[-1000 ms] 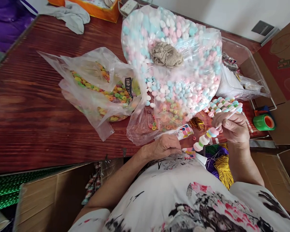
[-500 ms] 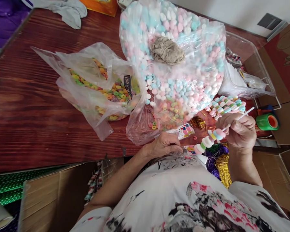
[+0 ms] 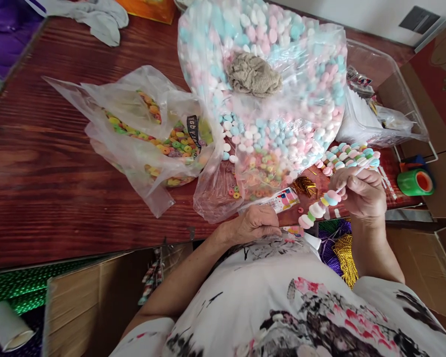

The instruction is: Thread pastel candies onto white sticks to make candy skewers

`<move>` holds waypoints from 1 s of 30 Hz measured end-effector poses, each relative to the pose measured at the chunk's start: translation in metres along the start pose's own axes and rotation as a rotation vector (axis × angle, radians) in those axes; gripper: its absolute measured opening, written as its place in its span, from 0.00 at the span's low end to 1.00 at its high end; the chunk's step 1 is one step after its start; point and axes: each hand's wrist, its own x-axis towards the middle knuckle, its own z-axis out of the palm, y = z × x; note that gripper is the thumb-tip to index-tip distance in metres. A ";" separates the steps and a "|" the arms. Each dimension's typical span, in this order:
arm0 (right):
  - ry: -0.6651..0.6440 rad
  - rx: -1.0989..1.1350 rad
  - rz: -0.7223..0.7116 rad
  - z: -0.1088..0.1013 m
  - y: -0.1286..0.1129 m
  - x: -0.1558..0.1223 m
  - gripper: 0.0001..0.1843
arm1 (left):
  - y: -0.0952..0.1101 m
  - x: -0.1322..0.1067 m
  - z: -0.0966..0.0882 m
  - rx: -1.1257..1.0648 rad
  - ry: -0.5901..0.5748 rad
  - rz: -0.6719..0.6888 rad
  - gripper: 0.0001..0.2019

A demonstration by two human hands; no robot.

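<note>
My right hand (image 3: 360,193) is closed round a thin white stick (image 3: 351,179) threaded with several pastel candy discs (image 3: 319,207) that hang off its lower left end. My left hand (image 3: 254,223) rests at the table's near edge, its fingers pinched together on something I cannot make out, close to a small printed packet (image 3: 282,200). Just beyond my right hand lies a pile of finished candy skewers (image 3: 349,156). A big clear bag of pink, blue and white candies (image 3: 267,94) stands behind, with a beige cloth (image 3: 252,74) on top.
A clear bag of coloured ring candies (image 3: 159,144) lies left of centre on the dark wooden table (image 3: 40,163). A green tape roll (image 3: 416,182) and a clear tray (image 3: 386,99) sit at the right. Cardboard boxes (image 3: 85,307) and gold and purple tinsel (image 3: 342,253) are below the table edge.
My right hand has tilted and shifted the stick slightly, and the discs have slid a little along it. My left hand has stayed at the table edge. The view has drifted slightly.
</note>
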 end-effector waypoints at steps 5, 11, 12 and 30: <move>0.026 0.060 -0.001 -0.001 -0.001 -0.001 0.14 | -0.002 -0.004 0.001 -0.051 0.039 -0.087 0.16; 0.063 0.115 -0.023 -0.001 -0.004 -0.002 0.13 | -0.002 -0.004 0.001 -0.130 0.081 -0.176 0.18; 0.055 0.105 -0.021 -0.001 -0.003 -0.002 0.13 | -0.002 -0.004 0.001 -0.137 0.084 -0.180 0.18; 0.102 0.056 -0.061 0.016 0.005 -0.019 0.11 | -0.008 0.000 0.012 -0.110 0.238 -0.118 0.17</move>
